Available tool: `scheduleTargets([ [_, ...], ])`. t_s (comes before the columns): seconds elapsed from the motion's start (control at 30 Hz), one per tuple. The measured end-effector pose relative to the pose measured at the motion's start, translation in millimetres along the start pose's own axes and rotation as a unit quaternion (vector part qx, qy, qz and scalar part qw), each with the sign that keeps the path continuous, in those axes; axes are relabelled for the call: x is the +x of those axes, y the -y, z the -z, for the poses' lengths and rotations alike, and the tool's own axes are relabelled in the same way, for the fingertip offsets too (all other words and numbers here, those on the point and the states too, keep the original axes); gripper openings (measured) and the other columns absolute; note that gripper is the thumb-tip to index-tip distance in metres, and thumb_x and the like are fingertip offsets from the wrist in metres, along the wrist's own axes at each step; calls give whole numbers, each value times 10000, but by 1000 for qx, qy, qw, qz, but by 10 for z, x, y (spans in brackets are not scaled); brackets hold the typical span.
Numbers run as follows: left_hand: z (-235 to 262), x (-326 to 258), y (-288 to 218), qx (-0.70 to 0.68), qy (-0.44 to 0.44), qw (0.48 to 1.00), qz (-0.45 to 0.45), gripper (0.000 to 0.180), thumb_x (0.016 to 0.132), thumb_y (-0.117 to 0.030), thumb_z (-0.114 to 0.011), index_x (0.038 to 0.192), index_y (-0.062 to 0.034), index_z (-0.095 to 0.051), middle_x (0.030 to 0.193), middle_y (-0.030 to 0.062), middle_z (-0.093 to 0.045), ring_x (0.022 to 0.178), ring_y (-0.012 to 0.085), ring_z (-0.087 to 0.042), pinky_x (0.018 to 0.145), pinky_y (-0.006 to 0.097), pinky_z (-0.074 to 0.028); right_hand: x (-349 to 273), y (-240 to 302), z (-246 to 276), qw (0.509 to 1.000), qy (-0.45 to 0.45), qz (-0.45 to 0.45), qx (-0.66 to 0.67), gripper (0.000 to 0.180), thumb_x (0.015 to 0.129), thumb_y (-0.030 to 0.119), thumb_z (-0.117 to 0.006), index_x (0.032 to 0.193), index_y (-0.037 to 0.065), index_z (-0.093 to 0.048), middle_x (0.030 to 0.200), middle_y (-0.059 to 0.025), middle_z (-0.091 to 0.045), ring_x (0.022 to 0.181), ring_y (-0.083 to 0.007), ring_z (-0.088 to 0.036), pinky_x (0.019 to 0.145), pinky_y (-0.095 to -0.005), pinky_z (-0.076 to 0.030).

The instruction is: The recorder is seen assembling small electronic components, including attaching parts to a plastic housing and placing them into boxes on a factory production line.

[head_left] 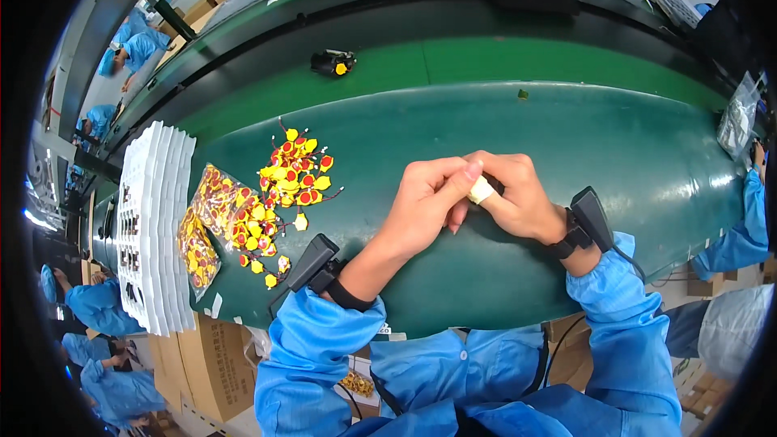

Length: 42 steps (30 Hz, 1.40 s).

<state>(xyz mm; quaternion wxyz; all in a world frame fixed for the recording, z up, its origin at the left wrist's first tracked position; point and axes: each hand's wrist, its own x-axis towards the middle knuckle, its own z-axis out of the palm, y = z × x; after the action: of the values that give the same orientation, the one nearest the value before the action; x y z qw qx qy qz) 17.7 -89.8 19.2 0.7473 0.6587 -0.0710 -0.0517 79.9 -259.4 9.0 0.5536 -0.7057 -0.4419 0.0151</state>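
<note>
My left hand (421, 204) and my right hand (520, 198) meet over the middle of the green work surface (388, 275), both with fingers curled in. A small pale yellow piece (481, 190) shows at my right thumb, beside the tip of my left thumb. Whether it wraps that thumb or is pinched between the hands, I cannot tell. Whatever else lies inside the fingers is hidden. To the left is a loose pile of small yellow and red parts with dark wire leads (295, 170). Clear bags of the same parts (198, 247) lie next to it.
White ridged trays (154, 231) are stacked at the left edge. Beyond the work surface, a black device with a yellow spot (333, 62) rests on the green belt (469, 61). A clear plastic bag (738, 117) lies far right, near another person's sleeve (740, 231). Cardboard boxes (212, 364) stand below left.
</note>
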Motion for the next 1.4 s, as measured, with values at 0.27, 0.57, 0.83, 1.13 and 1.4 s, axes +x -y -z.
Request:
scheduleTargets([
  [0.27,-14,-11,20,-16,3,1000,-8,289,1000,-247,-578,952,20,-678,753,41,-620,578,87,-570,489,217,-438,21,72,-12,1000,-6,-8,4,176,948,137,-630,1027,-19,-616,772,-124,-680,637,-186,-670,583,-302,-522],
  [0.57,-59,-10,-3,-25,-16,999,-23,166,955,-159,-654,970,5,-675,794,32,-623,635,78,-577,529,217,-464,3,-21,-45,998,-52,21,-26,196,899,99,-645,1057,-15,-624,771,-124,-664,629,-189,-657,566,-299,-509],
  [0.83,-15,-16,-31,-70,-7,996,-59,260,909,-71,-668,1141,23,-600,855,79,-663,667,102,-608,580,225,-489,-29,-92,-29,994,-89,16,-59,222,866,80,-673,1057,-23,-628,691,-92,-629,543,-143,-602,500,-275,-455],
  [1.13,-16,-11,-26,-81,-7,995,-51,285,888,-24,-677,1155,21,-589,873,101,-677,690,125,-634,580,239,-505,-16,-76,-39,995,-94,15,-34,208,854,75,-684,1026,-28,-631,676,-81,-621,549,-128,-599,500,-266,-450],
  [1.4,-8,-22,4,-71,-9,994,-77,287,898,-27,-669,1166,26,-582,861,108,-675,683,127,-634,580,238,-508,-21,-49,-32,994,-86,19,-56,192,855,89,-694,999,-24,-636,693,-89,-634,556,-126,-598,502,-267,-450],
])
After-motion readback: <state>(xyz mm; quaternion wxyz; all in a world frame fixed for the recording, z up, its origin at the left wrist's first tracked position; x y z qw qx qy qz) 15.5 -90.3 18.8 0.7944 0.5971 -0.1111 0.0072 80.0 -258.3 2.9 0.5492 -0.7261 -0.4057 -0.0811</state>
